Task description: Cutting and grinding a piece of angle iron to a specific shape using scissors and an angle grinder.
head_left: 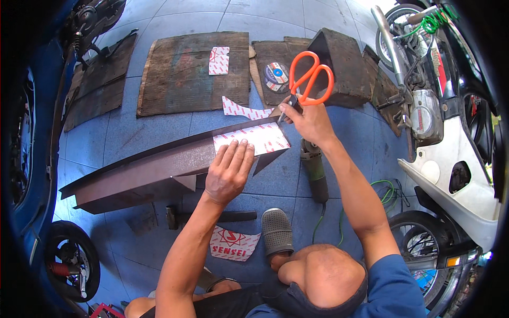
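My left hand (228,172) lies with its fingers stretched over a white sheet with red print (270,138), pressing it onto a long, dark metal channel piece (143,172). My right hand (310,122) grips orange-handled scissors (308,75) at the far end of that sheet, blades pointing down by the metal's upper edge. Just beyond lies a cut, curved scrap of the same printed sheet (241,108); a smaller piece (219,63) rests on cardboard. Another printed piece (235,244) is on the floor below my left hand.
Worn boards (175,79), cutting discs (275,77) and a dark metal box (344,63) lie beyond. An angle grinder (315,180) with green cord and a hammer (217,216) are on the tiled floor. A white motorbike (461,169) stands at right, a wheel (63,259) at left.
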`<state>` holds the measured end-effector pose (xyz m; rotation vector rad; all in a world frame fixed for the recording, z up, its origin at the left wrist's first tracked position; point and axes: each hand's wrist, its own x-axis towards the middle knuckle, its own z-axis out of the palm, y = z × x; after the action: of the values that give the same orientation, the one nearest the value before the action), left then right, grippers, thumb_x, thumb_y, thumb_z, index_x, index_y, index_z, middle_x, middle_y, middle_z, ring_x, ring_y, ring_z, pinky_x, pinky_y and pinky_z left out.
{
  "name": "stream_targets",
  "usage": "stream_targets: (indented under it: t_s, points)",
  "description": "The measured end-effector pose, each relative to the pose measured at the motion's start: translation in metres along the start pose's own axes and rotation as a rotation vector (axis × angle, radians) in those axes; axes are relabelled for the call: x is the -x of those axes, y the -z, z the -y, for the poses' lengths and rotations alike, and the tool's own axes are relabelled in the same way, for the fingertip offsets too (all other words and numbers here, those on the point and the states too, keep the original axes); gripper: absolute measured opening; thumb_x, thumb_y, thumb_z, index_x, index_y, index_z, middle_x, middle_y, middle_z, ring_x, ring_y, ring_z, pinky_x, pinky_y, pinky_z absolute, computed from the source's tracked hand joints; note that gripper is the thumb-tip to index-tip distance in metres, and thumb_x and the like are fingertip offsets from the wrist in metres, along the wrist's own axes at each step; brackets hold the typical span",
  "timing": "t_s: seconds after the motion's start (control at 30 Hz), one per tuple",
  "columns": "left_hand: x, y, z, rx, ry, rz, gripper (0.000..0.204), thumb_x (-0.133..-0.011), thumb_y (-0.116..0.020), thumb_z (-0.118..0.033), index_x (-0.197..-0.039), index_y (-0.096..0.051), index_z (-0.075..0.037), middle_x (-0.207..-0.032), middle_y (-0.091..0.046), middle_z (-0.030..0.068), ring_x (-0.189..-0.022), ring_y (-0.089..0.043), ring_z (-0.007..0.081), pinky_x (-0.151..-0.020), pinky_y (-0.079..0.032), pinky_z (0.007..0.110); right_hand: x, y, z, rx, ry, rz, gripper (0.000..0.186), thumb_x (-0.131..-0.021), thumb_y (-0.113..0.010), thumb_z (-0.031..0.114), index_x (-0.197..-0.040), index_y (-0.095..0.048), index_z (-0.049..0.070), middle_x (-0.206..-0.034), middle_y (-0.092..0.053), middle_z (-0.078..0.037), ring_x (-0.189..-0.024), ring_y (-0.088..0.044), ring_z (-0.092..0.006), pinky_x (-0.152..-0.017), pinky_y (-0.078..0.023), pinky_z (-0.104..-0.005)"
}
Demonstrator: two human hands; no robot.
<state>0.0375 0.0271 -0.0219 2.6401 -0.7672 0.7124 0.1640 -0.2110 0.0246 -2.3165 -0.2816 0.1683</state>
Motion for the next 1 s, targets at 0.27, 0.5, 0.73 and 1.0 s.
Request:
stream_targets:
  t_s: [0.27, 0.5, 0.73, 1.0]
  points:
    - [0.002, 0.001, -0.001, 0.005, 0.0, -0.01, 0.029, -0.097, -0.069, -0.018, -0.117, -0.074, 0.002, -0.116, -0.076, 0.0187, -0.111, -0.073, 0.0331, -0.097, -0.057, 0.046, -0.013, -0.004, -0.005, -0.015, -0.014, 0.081, 0.021, -0.099, -0.071, 0.017, -0.104, -0.067, -0.003, -0.084, -0.073, -0.008, -0.07, -0.071, -0.0153, -0.066, -0.058, -0.0307]
    - [0.004, 0.0, -0.002, -0.004, 0.005, -0.012, 0.028, -0.097, -0.07, -0.019, -0.115, -0.074, 0.002, -0.115, -0.076, 0.0185, -0.109, -0.073, 0.0326, -0.096, -0.057, 0.045, -0.013, -0.006, -0.003, -0.062, -0.009, 0.116, 0.031, -0.097, -0.071, 0.031, -0.102, -0.071, 0.0, -0.073, -0.071, -0.014, -0.07, -0.072, -0.0299, -0.069, -0.054, -0.0421]
    - [0.002, -0.003, -0.001, -0.011, 0.007, 0.004, 0.029, -0.098, -0.068, -0.019, -0.117, -0.073, 0.002, -0.114, -0.076, 0.0187, -0.11, -0.073, 0.0332, -0.096, -0.057, 0.046, 0.01, 0.002, 0.001, -0.022, -0.048, 0.094, 0.021, -0.099, -0.072, 0.017, -0.101, -0.066, -0.003, -0.08, -0.071, -0.007, -0.07, -0.07, -0.0157, -0.065, -0.057, -0.0315]
    - [0.008, -0.003, -0.004, -0.001, -0.001, 0.003, 0.029, -0.098, -0.069, -0.019, -0.117, -0.073, 0.003, -0.115, -0.075, 0.0193, -0.111, -0.073, 0.0341, -0.096, -0.058, 0.046, 0.058, 0.021, 0.021, 0.06, -0.085, 0.108, 0.02, -0.1, -0.071, 0.019, -0.104, -0.068, 0.0, -0.077, -0.07, -0.004, -0.07, -0.069, -0.011, -0.064, -0.055, -0.0284]
